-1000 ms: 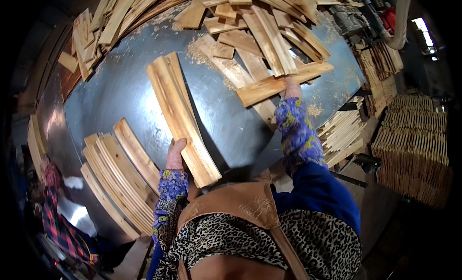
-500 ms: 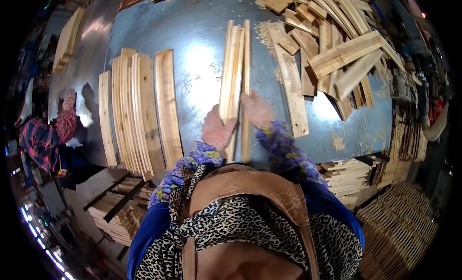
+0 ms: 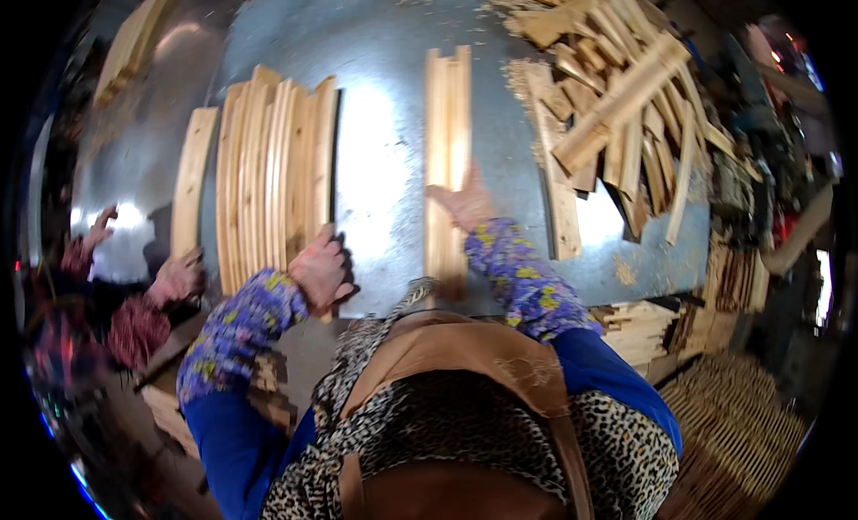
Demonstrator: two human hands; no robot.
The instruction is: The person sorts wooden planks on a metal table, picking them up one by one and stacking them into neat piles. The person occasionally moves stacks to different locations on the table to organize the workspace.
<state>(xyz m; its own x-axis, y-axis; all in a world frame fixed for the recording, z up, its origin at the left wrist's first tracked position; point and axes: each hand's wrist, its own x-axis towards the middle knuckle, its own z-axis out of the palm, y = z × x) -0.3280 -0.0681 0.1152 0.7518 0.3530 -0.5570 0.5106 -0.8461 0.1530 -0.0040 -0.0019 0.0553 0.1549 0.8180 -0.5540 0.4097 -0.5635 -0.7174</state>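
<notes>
My right hand [image 3: 466, 203] is closed around the right side of a narrow bundle of pale wooden boards [image 3: 447, 109], its thumb lying across their top. The bundle runs lengthwise away from me at mid-table. To the left, my left hand [image 3: 320, 268] grips the near end of a wooden board [image 3: 320, 162], fingers curled at its right edge. That board lies against a row of several similar boards [image 3: 255, 180]. Parts of the fingers of both hands are hidden.
At far left a co-worker's hand [image 3: 179, 277] touches a single board [image 3: 191, 185]. A jumbled heap of wood pieces [image 3: 617, 109] covers the metal table's [image 3: 509, 118] right side, with sawdust [image 3: 626, 270] nearby. Stacked wood [image 3: 733, 439] stands below right.
My left hand has left the middle bundle and moved left to the separate board, which now adjoins the row. The middle boards have come together. The co-worker's hand has reached the leftmost board.
</notes>
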